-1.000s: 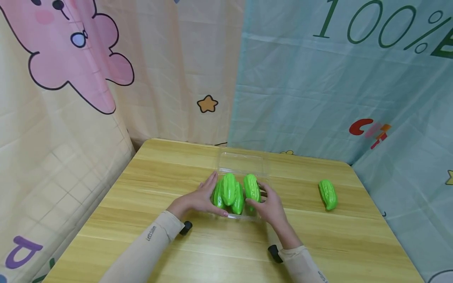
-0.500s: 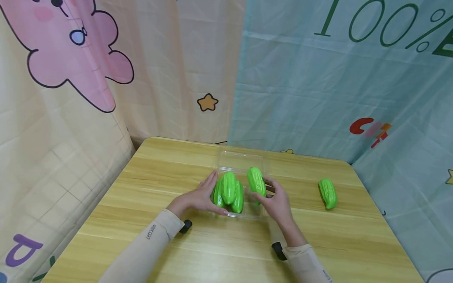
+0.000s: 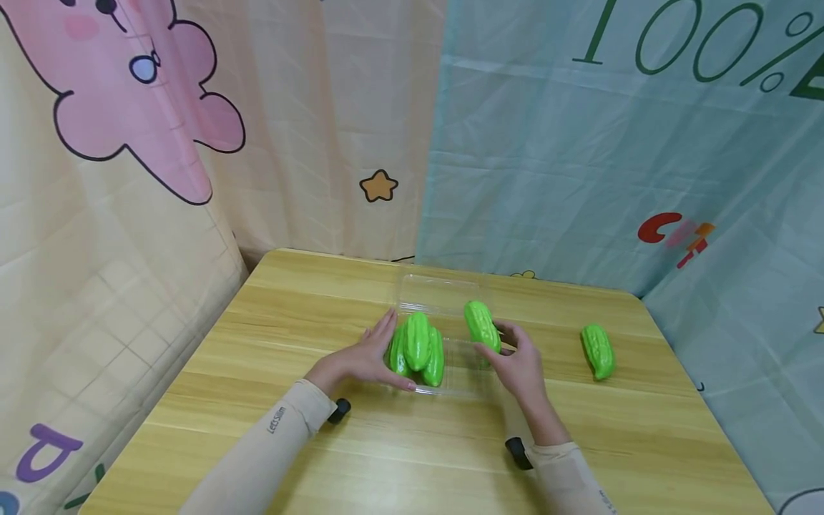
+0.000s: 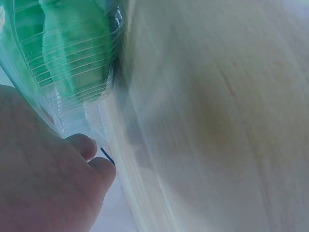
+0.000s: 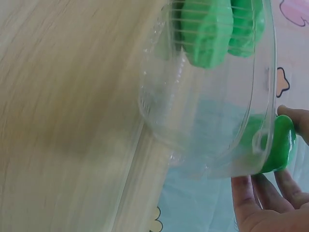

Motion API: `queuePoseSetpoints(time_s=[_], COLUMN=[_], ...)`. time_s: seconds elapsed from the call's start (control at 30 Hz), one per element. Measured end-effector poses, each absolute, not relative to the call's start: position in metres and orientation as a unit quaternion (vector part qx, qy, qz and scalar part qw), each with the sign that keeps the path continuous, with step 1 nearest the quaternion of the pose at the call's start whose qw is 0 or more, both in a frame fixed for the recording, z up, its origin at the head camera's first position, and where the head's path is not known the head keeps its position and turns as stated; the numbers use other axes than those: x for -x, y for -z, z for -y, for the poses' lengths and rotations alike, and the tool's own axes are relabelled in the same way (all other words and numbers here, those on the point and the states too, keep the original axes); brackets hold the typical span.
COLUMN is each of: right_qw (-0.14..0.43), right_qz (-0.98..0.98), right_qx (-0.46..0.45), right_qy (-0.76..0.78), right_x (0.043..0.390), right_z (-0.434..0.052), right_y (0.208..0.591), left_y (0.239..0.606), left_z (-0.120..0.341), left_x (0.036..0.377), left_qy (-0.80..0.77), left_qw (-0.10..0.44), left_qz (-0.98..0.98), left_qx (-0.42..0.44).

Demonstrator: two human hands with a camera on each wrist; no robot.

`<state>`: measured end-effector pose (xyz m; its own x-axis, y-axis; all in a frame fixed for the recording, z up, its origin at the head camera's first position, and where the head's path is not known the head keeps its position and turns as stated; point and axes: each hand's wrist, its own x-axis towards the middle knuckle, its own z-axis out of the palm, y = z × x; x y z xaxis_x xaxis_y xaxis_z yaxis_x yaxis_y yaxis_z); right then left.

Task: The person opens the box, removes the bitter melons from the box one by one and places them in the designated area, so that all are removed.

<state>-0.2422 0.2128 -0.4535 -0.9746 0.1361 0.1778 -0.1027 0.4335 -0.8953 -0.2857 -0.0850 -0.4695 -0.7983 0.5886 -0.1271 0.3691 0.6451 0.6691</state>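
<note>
Head view: clear plastic clamshell box (image 3: 460,372) is the reference, on the wood-grain table (image 3: 309,458), its lid (image 3: 439,291) folded back on the far side. Three bitter melons visible in the box's left part: upper melon (image 3: 418,340) lying on left melon (image 3: 398,354) and right melon (image 3: 434,361). Left hand (image 3: 357,360) is spread at the box's near-left corner, thumb along the near edge, fingers straight along the left side, not gripping a melon. Right hand (image 3: 524,366) pinches the held melon (image 3: 481,325) between thumb and fingers at the box's right end; right wrist view shows it by the rim, contact unclear. Outlying melon (image 3: 598,352) sits well right of the box, untouched. My read on progress: midway. Three settled inside, one in hand and not set down, one outside, box not closed.
</note>
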Motion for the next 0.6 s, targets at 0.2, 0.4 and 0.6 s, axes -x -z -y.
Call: queuePoseSetpoints(time_s=[0.2,0.4,0.6], right_qw=[0.112,0.120,0.143], right_qz=[0.837,0.836,0.830], right_qx=[0.029,0.042,0.053], right_qy=[-0.535,-0.534,-0.537], right_x=[0.245,0.245,0.245], right_z=[-0.223,-0.235,-0.246], right_y=[0.454,0.454,0.458], left_y=[0.469,0.470,0.471], left_z=[0.085,0.085,0.085], left_x=[0.286,0.287,0.287], left_qy=[-0.325,-0.322,-0.321], left_qw=[0.168,0.171,0.173], left_qz=[-0.891,-0.891,-0.891], left_qx=[-0.269,-0.271,-0.272])
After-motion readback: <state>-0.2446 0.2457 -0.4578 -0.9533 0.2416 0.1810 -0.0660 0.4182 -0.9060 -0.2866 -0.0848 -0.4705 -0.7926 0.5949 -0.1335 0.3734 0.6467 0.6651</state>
